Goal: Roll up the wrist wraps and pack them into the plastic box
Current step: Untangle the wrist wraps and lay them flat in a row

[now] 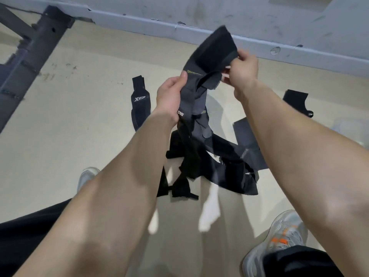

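A long black wrist wrap [211, 56] with thin green lettering hangs in the air between both hands. My left hand [169, 96] grips its left edge lower down. My right hand [242, 69] pinches its upper right part near the top end. The wrap's tail drops onto a tangled heap of black wraps [223, 162] on the floor. Another wrap with white XTEP lettering [139, 102] lies flat to the left. One more black wrap [297, 100] lies to the right. The clear plastic box [351, 128] shows faintly at the right edge, partly hidden by my right forearm.
A dark metal rack frame [34, 50] slants across the upper left. A grey wall base [199, 17] runs along the back. My two grey shoes [279, 240] [86, 176] stand on the beige floor near the bottom.
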